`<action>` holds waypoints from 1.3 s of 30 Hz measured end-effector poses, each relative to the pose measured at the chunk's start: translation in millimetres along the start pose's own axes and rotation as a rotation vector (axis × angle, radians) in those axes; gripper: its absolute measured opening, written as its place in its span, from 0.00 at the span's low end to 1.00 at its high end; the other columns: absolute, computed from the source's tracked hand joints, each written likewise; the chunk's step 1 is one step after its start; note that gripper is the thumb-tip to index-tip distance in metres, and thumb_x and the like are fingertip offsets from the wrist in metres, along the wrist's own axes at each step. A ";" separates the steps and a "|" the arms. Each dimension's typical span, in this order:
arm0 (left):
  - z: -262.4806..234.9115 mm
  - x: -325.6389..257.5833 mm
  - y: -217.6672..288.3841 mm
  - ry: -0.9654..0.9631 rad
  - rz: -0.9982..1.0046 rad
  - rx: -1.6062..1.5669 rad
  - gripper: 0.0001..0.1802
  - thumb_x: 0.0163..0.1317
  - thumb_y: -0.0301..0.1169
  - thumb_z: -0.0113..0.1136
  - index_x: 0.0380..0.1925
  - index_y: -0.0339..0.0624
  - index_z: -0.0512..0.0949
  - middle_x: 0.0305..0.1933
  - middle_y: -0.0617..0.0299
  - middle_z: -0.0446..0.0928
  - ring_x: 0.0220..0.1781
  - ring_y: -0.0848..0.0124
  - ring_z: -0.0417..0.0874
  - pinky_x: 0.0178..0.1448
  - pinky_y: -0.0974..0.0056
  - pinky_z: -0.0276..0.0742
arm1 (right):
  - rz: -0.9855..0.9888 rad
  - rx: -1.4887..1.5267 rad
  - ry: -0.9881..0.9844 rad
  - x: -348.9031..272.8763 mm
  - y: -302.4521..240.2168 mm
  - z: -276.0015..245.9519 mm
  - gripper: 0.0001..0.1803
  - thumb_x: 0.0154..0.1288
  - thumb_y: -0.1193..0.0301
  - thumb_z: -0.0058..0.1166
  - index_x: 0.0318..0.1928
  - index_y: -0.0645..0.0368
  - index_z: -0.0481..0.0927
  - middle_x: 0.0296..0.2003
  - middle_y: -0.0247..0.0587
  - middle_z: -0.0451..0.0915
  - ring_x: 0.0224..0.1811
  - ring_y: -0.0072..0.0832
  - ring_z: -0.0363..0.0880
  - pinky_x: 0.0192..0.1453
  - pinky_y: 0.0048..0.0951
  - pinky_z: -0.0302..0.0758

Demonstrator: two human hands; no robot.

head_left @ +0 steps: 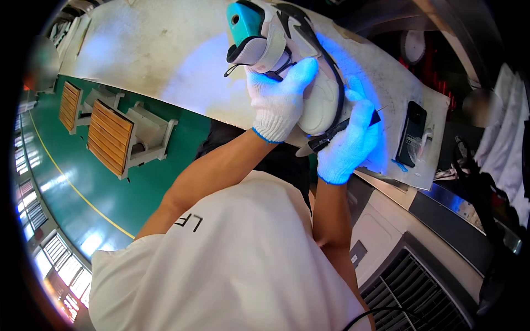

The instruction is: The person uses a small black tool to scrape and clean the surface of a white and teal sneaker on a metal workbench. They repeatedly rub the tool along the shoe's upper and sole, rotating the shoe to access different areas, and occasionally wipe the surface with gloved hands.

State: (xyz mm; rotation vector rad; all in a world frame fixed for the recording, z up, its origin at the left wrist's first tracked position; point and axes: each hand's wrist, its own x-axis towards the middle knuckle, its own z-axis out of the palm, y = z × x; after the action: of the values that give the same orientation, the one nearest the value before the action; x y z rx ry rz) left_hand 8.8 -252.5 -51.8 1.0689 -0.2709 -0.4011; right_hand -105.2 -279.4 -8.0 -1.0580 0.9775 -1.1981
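A white and grey sports shoe (323, 99) with black trim lies on the worktable, with a teal shoe last (245, 22) filling its opening. My left hand (279, 99), in a white knitted glove, grips the shoe near the tongue and laces, thumb along its upper. Close to the shoe's toe, my right hand (350, 140), also gloved, is closed around a slim black pen-like tool (326, 138) with a grey end. A thin point shows past the fingers at its other end; its exact kind is unclear. Blue light falls on both gloves and the shoe.
The pale worktable (138, 55) stretches to the far left. On its right part lie a black phone (411, 132) and a small clear plastic item (424, 146). Wooden-topped stools or carts (110, 138) stand on the green floor. A dark vented machine (414, 287) sits at lower right.
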 end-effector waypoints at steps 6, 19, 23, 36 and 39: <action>9.5 -5.8 21.0 0.100 -0.118 0.067 0.33 0.61 0.29 0.85 0.62 0.38 0.76 0.54 0.56 0.85 0.55 0.66 0.88 0.62 0.58 0.87 | -0.129 -0.411 -0.174 -2.8 -2.1 -0.3 0.20 0.83 0.70 0.63 0.64 0.74 0.86 0.69 0.52 0.85 0.68 0.40 0.85 0.77 0.40 0.77; 3.5 -4.1 9.4 0.035 -0.142 0.017 0.39 0.61 0.26 0.85 0.69 0.36 0.75 0.62 0.54 0.86 0.63 0.63 0.89 0.69 0.55 0.86 | 0.076 -0.464 -0.179 15.4 -17.2 8.2 0.27 0.86 0.60 0.60 0.72 0.70 0.83 0.67 0.49 0.86 0.69 0.35 0.83 0.77 0.37 0.74; 3.9 -1.2 9.5 0.030 -0.166 -0.035 0.39 0.61 0.27 0.86 0.70 0.36 0.75 0.63 0.53 0.86 0.63 0.63 0.89 0.70 0.55 0.85 | 0.239 -0.128 -0.288 36.1 -10.0 3.7 0.31 0.90 0.58 0.54 0.77 0.70 0.77 0.75 0.51 0.80 0.75 0.37 0.79 0.83 0.40 0.71; 2.6 -2.3 9.8 -0.056 -0.138 -0.099 0.27 0.62 0.28 0.82 0.59 0.33 0.83 0.50 0.56 0.90 0.52 0.66 0.93 0.61 0.58 0.89 | 0.158 -0.537 -0.548 53.5 -34.1 10.7 0.29 0.89 0.60 0.56 0.78 0.66 0.78 0.71 0.45 0.83 0.71 0.34 0.81 0.80 0.35 0.73; 8.9 2.6 27.6 -0.113 -0.150 -0.123 0.27 0.62 0.27 0.82 0.58 0.33 0.80 0.49 0.57 0.89 0.53 0.66 0.92 0.62 0.58 0.89 | 0.312 -0.411 -0.478 64.5 -27.2 0.2 0.27 0.87 0.64 0.58 0.76 0.67 0.79 0.66 0.43 0.86 0.66 0.31 0.84 0.74 0.35 0.77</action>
State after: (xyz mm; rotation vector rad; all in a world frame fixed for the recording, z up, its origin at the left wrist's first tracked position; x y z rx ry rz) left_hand 12.7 -249.1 -23.1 0.9501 -0.2639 -0.6064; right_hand -103.7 -344.9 16.6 -1.3739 0.9777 -0.4609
